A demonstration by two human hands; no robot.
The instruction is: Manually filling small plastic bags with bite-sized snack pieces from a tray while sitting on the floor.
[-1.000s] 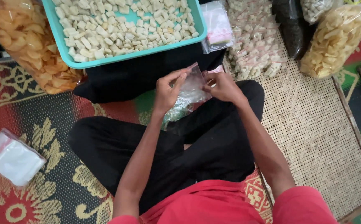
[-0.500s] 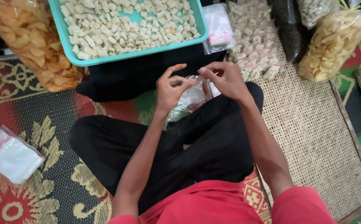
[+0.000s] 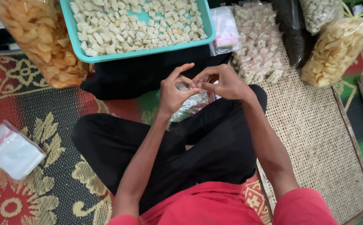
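Note:
I sit cross-legged in black trousers on a patterned mat. My left hand and my right hand meet fingertip to fingertip, both pinching the top of a small clear plastic bag that hangs over my lap. The bag's lower part is crumpled against my knee. Just beyond my hands stands a teal tray heaped with pale cracker pieces, resting on a black box.
A big bag of orange chips lies at the far left, another at the far right. Several small filled packets pile on the woven mat. Stacks of empty clear bags sit at the left and beside the tray.
The small bag has dropped from raised and spread between my hands to lower over my lap. My fingertips have drawn together at its top edge.

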